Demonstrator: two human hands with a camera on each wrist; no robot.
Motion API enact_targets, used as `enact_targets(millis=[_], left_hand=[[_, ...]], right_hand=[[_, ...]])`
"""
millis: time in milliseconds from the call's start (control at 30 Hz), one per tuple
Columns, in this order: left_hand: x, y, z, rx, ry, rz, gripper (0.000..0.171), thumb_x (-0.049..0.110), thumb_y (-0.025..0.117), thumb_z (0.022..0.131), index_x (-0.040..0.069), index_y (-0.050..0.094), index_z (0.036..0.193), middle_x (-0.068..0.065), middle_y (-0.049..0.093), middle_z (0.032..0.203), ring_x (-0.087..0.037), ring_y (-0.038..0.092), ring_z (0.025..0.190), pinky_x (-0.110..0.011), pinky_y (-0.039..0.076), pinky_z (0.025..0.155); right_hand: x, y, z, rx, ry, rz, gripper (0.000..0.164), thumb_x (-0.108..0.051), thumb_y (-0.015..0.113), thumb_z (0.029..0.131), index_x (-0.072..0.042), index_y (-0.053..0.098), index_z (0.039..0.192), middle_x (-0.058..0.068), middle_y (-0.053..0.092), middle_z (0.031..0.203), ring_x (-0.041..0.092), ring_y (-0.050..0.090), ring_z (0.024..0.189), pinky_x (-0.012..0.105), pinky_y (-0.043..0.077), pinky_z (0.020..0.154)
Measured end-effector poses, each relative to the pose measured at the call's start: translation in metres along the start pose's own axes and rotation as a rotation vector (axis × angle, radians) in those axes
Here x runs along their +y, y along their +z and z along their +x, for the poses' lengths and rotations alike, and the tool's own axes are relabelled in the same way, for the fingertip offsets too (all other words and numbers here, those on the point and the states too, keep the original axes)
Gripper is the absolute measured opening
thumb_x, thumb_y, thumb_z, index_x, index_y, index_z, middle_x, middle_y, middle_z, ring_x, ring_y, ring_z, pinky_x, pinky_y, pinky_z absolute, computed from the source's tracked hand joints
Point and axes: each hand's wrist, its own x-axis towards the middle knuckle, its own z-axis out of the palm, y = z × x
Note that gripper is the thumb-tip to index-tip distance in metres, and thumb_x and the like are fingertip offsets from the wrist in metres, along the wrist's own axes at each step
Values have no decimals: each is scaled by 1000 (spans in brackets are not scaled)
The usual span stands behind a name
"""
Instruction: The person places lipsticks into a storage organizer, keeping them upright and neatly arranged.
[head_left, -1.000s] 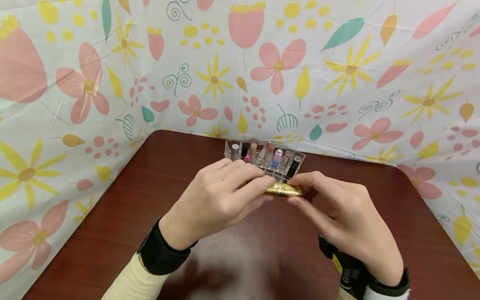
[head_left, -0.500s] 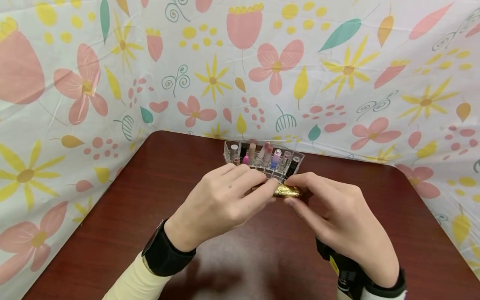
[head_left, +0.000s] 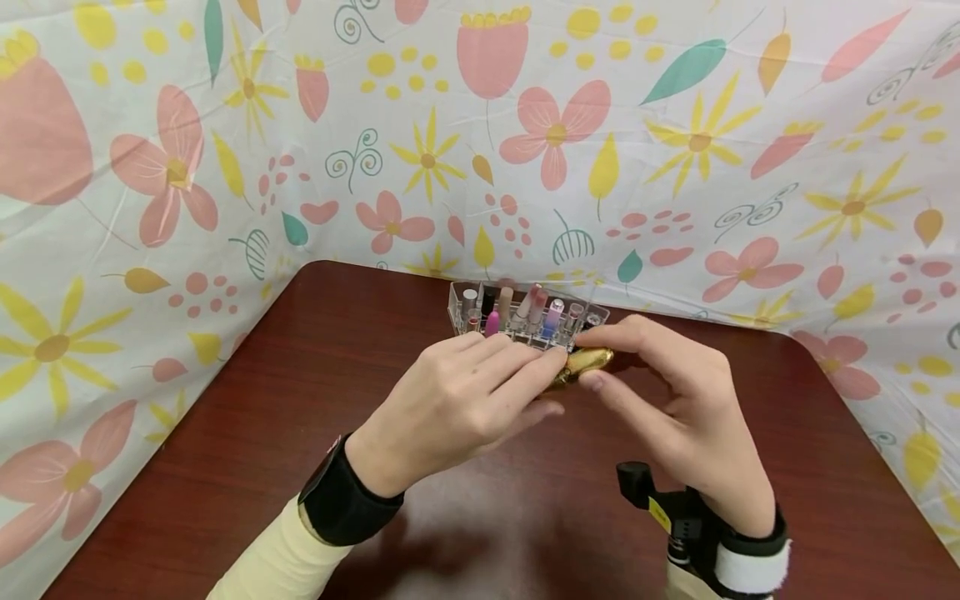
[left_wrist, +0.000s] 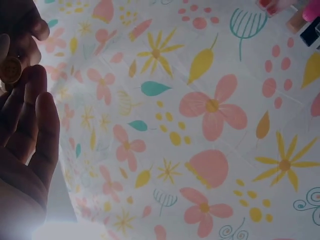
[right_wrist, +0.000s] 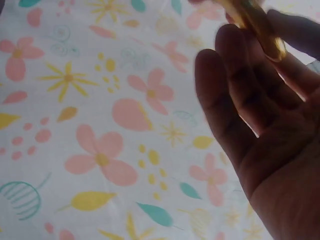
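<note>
A shiny gold lipstick tube [head_left: 590,360] with an engraved pattern is held between both hands above the table. My left hand [head_left: 465,400] grips its left part, and the fingers cover most of that end. At the tube's right end, my right hand [head_left: 690,417] pinches it between thumb and forefinger. The tube slants, right end higher. In the left wrist view a round gold end [left_wrist: 10,70] shows at the fingers. Seen from the right wrist, the smooth rounded end of the tube [right_wrist: 267,37] lies by the thumb and fingers.
Just behind the hands stands a clear plastic organizer [head_left: 454,302] holding several lipsticks and gloss tubes, including a bright pink one [head_left: 492,323]. It sits on the dark reddish-brown table [head_left: 360,333]. A floral cloth [head_left: 420,75] hangs behind and at both sides.
The gold tube has gone from nearly level to slanted, its right end raised. My left hand has shifted slightly right, and my right hand has moved up a little.
</note>
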Motion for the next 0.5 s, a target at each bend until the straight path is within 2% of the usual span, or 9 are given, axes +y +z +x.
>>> enact_targets(millis=[133,267,367,500], left_hand=[[-2,3,-3,-15,-36,11,34,34,66,99,9,71,121,5,74,99,-11,68,84,-23,55,75],[-4,5,-6,-16,-76,24,37,38,68,97,10,72,120,5,74,95,-13,67,80,-24,53,72],[-4,7,-7,-29,-114,45,38,43,68,96,12,72,117,5,73,91,-13,67,79,-24,52,68],[-5,11,-8,-74,-169,74,42,49,72,91,13,72,112,5,72,89,-14,63,75,-24,49,65]], right_hand=[[6,5,0,65,93,140,36,11,72,86,11,65,122,6,71,101,10,66,86,17,56,77],[11,11,1,91,126,170,41,12,68,89,10,60,128,5,68,96,11,67,80,18,57,71],[16,15,2,60,140,167,39,14,64,91,9,59,129,7,67,97,10,69,77,20,57,68],[22,18,1,-35,190,159,48,18,64,88,4,56,134,10,65,103,11,73,77,26,60,68]])
